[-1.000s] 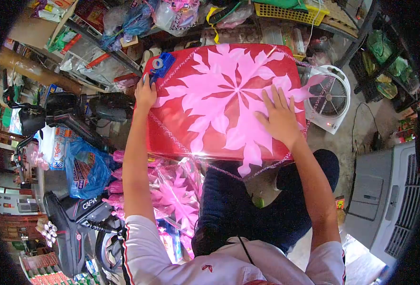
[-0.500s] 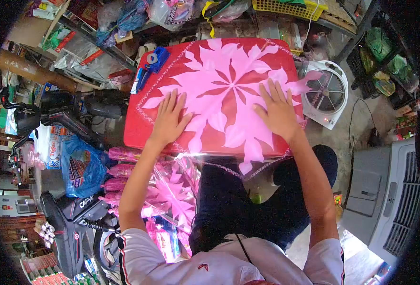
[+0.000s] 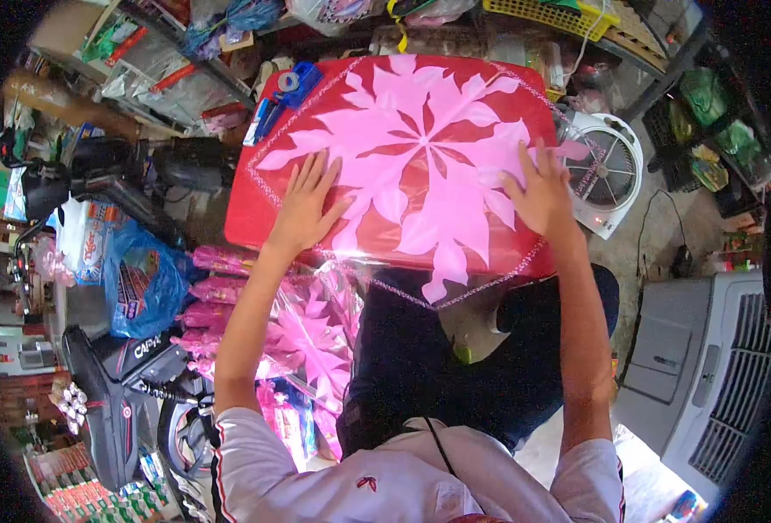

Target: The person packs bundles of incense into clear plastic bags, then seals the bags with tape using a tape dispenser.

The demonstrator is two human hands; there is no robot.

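A large pink paper cutout (image 3: 385, 118), shaped like a leafy snowflake, lies spread over a red table (image 3: 254, 218). With it lies a clear plastic sheet (image 3: 490, 283) with a white patterned border, its near corner hanging past the table edge. My left hand (image 3: 309, 205) rests flat at the cutout's left side, fingers apart. On the right, my right hand (image 3: 538, 192) presses flat on another leafy arm of the cutout, fingers spread. One pink tip sticks out past the table's right edge.
A blue tape dispenser (image 3: 298, 83) sits at the table's far left corner. Beside the table's right edge stands a white fan (image 3: 607, 174). Pink plastic-wrapped bundles (image 3: 220, 292) and a blue bag (image 3: 146, 279) are at left, near a motorbike (image 3: 111, 392). A grey cooler (image 3: 699, 366) stands right.
My right hand has slid outward to the right across the cutout. The cutout's near tip has shifted slightly left. My left hand stays flat at the left side.
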